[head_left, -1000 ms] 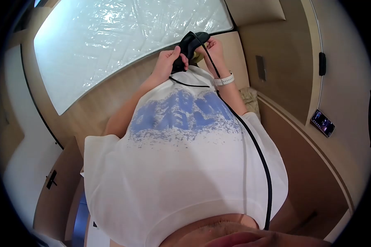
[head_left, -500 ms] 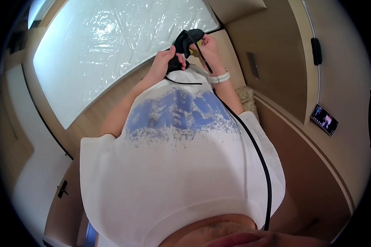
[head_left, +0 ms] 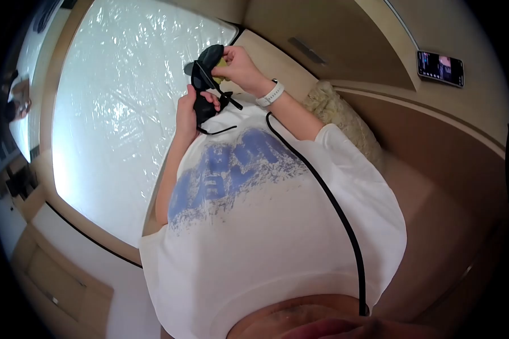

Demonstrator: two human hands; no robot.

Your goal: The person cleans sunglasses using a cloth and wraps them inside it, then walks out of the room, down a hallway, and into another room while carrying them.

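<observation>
Black sunglasses [head_left: 211, 56] are held up in front of my shirt, dark lenses turned away from my body. Fingers of my left hand [head_left: 188, 113] are closed round their lower part, so much of that end is hidden. One thin temple arm crosses the middle, and another sticks out below toward the shirt. With thumb and fingers pinched, my right hand [head_left: 240, 69] presses a small yellow-green cloth [head_left: 221, 63] against the upper lens. A white watch band circles the right wrist. Where the dark parts overlap, their exact shape is hard to make out.
A mattress in shiny clear plastic [head_left: 119, 85] lies beyond my hands. At the right a phone [head_left: 440, 69] with its screen lit lies on a ledge. A patterned beige cushion [head_left: 345, 121] is beside my right arm. A black cable [head_left: 336, 206] runs down my shirt.
The view has turned, so hands and sunglasses appear further left and the phone higher. The sunglasses are tilted differently, and more of the yellow-green cloth shows under my right fingers.
</observation>
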